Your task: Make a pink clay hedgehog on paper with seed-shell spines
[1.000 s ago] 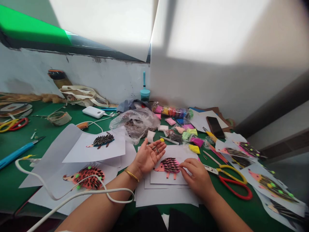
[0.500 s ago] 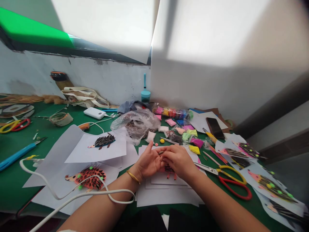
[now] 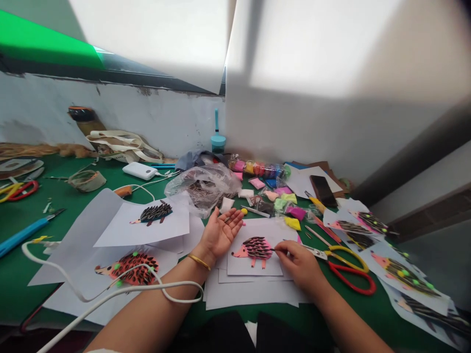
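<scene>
My left hand (image 3: 218,234) is palm up with its fingers stretched out, and a sunflower seed (image 3: 227,219) lies loose on them. Between the thumb and fingertips of my right hand (image 3: 300,262) is a dark sunflower seed (image 3: 273,249), its tip at the rear edge of a pink clay hedgehog (image 3: 253,249). Rows of striped seeds cover the hedgehog's back. It is on a white sheet (image 3: 239,268) atop a stack of paper, between my two hands.
Scissors (image 3: 353,269) with yellow and red handles lie right of the paper. Behind are a plastic bag of seeds (image 3: 206,186) and colored clay packets (image 3: 292,223). Finished hedgehog pictures (image 3: 401,274) lie right, others (image 3: 156,213) left. A white cable (image 3: 125,296) crosses my left forearm.
My hands have drawn apart. The right one moved down and right to the hedgehog's rear with a seed, uncovering the hedgehog; the left has opened flatter, farther left.
</scene>
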The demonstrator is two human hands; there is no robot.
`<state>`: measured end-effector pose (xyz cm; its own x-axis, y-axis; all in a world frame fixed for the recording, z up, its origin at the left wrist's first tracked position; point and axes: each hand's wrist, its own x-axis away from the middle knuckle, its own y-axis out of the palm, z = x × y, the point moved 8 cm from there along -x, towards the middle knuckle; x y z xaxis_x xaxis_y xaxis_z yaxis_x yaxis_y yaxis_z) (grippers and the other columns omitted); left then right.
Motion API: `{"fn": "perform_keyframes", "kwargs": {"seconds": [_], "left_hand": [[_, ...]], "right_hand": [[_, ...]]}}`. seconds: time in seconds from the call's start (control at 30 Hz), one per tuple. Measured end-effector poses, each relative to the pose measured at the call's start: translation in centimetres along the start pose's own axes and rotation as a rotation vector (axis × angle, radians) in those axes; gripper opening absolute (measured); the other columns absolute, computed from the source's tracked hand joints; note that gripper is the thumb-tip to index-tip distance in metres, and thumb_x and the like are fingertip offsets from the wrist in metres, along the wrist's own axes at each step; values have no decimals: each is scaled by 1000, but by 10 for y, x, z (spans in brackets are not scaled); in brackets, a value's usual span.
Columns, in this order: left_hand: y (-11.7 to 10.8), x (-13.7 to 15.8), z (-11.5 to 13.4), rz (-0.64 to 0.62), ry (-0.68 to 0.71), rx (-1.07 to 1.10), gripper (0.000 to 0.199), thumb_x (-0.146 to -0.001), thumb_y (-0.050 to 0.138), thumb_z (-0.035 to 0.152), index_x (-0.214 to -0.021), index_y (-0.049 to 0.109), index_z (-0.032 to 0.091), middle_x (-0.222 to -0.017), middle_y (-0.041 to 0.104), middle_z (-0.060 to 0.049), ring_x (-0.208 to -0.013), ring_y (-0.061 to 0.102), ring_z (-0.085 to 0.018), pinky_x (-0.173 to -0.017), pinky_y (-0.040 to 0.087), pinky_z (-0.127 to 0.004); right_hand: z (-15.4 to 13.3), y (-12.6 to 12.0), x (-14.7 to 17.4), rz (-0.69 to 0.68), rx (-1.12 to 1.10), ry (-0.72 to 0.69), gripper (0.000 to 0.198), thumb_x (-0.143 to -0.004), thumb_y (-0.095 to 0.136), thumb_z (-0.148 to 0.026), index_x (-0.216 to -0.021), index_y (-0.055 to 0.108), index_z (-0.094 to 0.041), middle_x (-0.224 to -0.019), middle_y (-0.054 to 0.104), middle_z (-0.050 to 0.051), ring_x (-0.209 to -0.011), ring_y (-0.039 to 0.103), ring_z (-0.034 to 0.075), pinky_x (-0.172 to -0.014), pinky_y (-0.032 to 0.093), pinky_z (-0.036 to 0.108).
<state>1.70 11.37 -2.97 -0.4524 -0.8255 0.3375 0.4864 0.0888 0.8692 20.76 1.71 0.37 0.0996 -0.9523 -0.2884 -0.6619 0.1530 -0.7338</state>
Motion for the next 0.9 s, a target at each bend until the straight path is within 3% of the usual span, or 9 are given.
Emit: {"fn": "perform_keyframes", "kwargs": {"seconds": [0.33,0.9], "left_hand": [[-10,-7,1,24,22,-12,44,-92,40,48,-102,58,9,-105,64,-17,-102,63,-23,-87,53,-35],[-10,-6,0,62,14,-29,42,-92,40,46,-100,57,9,-103,64,-16,-100,64,-22,-85,54,-34]], "right_hand": [[-16,6,7,-31,70,-78,17,-90,47,-24,-87,63,-22,-85,64,5,-82,58,20,-75,46,34],[-18,13,9,-37,145,-180,16,-90,48,-18,-93,64,-21,-90,64,6,-85,57,20,-77,44,35]]}}
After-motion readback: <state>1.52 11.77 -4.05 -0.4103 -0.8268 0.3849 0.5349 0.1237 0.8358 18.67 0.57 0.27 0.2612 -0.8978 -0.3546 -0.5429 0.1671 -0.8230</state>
